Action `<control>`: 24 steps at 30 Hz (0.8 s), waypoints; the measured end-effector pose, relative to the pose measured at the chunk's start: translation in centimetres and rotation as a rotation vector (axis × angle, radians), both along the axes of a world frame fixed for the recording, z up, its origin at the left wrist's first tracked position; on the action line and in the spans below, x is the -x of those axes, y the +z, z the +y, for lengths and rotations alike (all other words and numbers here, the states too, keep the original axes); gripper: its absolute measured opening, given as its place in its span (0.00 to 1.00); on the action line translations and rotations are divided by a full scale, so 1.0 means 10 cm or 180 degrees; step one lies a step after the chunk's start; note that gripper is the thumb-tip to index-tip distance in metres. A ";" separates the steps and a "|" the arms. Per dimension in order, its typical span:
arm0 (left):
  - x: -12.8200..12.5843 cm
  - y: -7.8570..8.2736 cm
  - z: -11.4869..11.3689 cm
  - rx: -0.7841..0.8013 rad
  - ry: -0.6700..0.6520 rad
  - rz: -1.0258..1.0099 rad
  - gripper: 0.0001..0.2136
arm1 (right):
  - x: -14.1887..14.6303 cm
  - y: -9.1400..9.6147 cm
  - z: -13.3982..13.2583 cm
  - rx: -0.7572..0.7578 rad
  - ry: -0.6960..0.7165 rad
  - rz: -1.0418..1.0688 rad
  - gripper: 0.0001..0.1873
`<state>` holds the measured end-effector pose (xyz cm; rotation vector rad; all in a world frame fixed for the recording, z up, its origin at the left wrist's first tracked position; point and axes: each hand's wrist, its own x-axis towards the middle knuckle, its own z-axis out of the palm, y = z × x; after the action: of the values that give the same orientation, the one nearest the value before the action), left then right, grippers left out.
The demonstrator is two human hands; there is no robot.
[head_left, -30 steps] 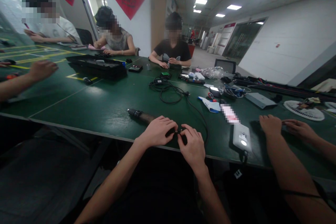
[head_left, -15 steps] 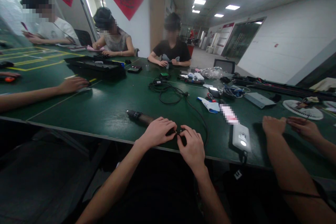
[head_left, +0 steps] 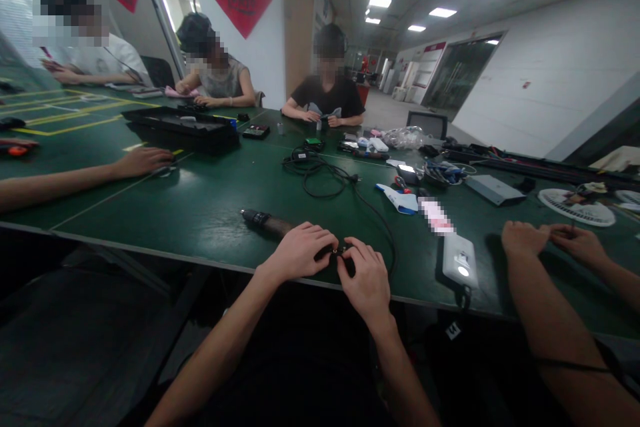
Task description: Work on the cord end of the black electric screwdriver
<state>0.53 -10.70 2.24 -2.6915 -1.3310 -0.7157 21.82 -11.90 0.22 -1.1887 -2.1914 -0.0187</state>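
An electric screwdriver point(head_left: 267, 223) lies at the table's front edge, its metal tip pointing left. My left hand point(head_left: 303, 250) is closed over its rear end, fingers curled round it. Just to the right, my right hand point(head_left: 367, 273) pinches a small dark cable connector point(head_left: 344, 249) against that end. A bit of shiny metal shows between the fingertips, but I cannot tell whether the two parts are joined. From beside my right hand a black cable point(head_left: 387, 227) curves up the table to a loose coil and a plug point(head_left: 355, 179).
A white power bank point(head_left: 459, 260) and a blue-white packet point(head_left: 399, 199) lie to the right. At the back left stands a black tray point(head_left: 183, 128). A co-worker's hand point(head_left: 145, 161) rests at left; another's hands point(head_left: 525, 239) work at right near a white fan-like disc point(head_left: 577, 208).
My hands stay almost in place; the fingertips shift slightly at the joint between screwdriver and connector. The neighbour's hand at left has slid a little to the right.
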 end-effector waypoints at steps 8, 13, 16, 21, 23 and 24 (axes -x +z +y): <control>0.01 -0.02 0.02 0.0005 -0.0043 -0.0029 0.06 | 0.00 -0.01 0.00 0.0017 -0.0011 0.0021 0.06; 0.01 -0.05 0.02 0.0034 0.0011 -0.0109 0.05 | 0.00 -0.02 0.01 -0.0014 -0.0010 0.0024 0.05; 0.01 -0.07 0.03 0.0037 0.0034 -0.0119 0.05 | 0.00 -0.02 0.01 -0.0007 -0.0020 0.0024 0.06; 0.00 -0.06 0.04 0.0024 0.0063 -0.0087 0.05 | 0.00 -0.01 0.00 -0.0012 -0.0021 -0.0002 0.06; 0.00 -0.04 0.03 0.0026 0.0052 -0.0070 0.06 | 0.00 -0.01 0.00 0.0001 -0.0025 -0.0001 0.06; 0.00 -0.03 0.02 0.0028 0.0041 -0.0071 0.07 | 0.00 -0.01 0.00 0.0013 -0.0023 0.0001 0.05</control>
<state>0.56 -10.50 1.93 -2.6868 -1.3585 -0.7424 21.81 -11.87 0.17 -1.1988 -2.1880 -0.0171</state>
